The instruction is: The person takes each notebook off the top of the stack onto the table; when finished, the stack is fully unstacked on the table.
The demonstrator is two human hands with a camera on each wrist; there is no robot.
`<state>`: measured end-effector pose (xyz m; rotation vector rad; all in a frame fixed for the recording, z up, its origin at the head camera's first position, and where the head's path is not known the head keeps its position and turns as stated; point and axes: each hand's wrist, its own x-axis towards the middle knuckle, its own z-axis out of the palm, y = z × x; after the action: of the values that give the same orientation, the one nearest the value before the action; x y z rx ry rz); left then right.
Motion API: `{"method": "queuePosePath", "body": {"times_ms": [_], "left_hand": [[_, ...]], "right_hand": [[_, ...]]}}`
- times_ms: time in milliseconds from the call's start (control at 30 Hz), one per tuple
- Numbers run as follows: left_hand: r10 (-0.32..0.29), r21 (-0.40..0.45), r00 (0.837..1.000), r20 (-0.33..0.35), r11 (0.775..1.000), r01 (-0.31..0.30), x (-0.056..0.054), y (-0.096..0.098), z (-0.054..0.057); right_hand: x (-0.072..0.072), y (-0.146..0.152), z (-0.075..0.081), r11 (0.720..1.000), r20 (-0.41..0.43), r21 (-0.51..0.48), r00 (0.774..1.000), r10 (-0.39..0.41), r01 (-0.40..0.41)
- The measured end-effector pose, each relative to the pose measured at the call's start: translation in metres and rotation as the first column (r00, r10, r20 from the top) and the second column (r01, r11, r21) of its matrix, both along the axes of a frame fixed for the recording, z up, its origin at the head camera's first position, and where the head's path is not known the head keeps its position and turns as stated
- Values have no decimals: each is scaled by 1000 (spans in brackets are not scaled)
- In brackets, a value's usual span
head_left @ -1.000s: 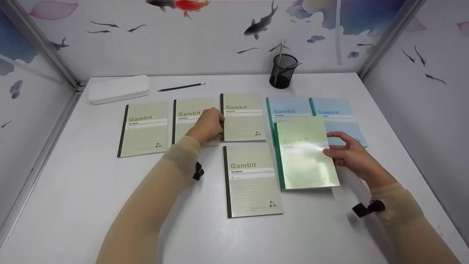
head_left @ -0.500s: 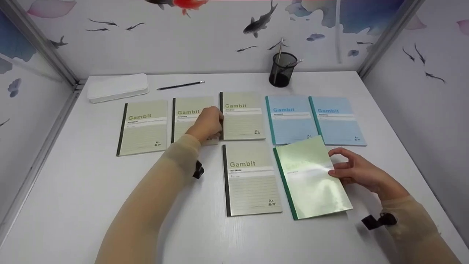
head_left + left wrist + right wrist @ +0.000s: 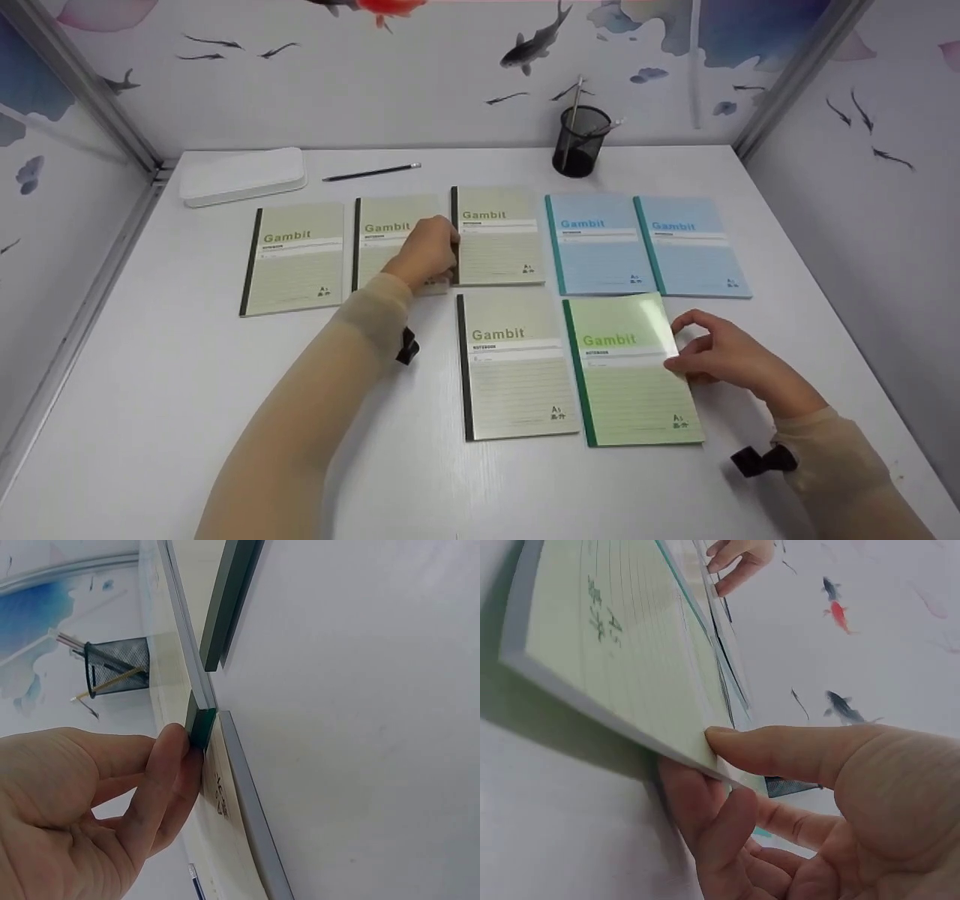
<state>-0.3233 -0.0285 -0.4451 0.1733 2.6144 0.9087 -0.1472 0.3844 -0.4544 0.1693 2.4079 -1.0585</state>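
Low over the table, my right hand (image 3: 739, 364) pinches the right edge of a light green notebook (image 3: 630, 397) with a dark green spine. The right wrist view shows the thumb on its cover and fingers beneath; a shadow lies under its raised edge (image 3: 592, 701). My left hand (image 3: 424, 251) reaches across the second beige notebook (image 3: 394, 210), partly hiding it. Its thumb and fingertips pinch the dark spine (image 3: 199, 724) of the third beige notebook (image 3: 499, 251), which lies flat. A front beige notebook (image 3: 521, 382) lies just left of the green one.
Two blue notebooks (image 3: 600, 259) lie side by side behind the green one. Another beige notebook (image 3: 296, 262) is at the left end of the row. Along the back are a white case (image 3: 244, 176), a pencil (image 3: 371, 172) and a black mesh pen holder (image 3: 577, 154) with pencils.
The green notebook has come forward off the blue notebooks, tilted, then levelled beside the front beige one. My right hand moved with it. The left hand has stayed in place.
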Motion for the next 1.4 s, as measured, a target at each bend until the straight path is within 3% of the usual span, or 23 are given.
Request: {"method": "queuePosePath", "body": {"times_ms": [200,433,600,833,1067,1233,1400], "left_hand": [[-59,-75,997,-54,996,55,1,1,1],[-76,-89,995,-61,994,70,1,2,2],[-79,-77,995,-63,994,74,0,2,2],[-9,44,1000,3,999,9,0,-4,1],[31,148,999,39,988,-36,-1,-9,-1],[37,157,999,24,987,-40,0,-11,-1],[51,203,998,41,978,-58,1,-12,-3]], "right_hand": [[0,-11,5,981,-13,193,999,33,-30],[-4,-14,9,961,-42,268,996,77,-63],[-15,-28,8,965,-178,262,981,74,-25],[-47,-57,3,992,-307,82,945,112,-91],[-85,-92,-9,985,-379,-48,915,136,-166],[-115,-114,-13,980,-333,-117,936,117,-164],[-141,-130,-14,987,-326,-64,938,119,-148]]}}
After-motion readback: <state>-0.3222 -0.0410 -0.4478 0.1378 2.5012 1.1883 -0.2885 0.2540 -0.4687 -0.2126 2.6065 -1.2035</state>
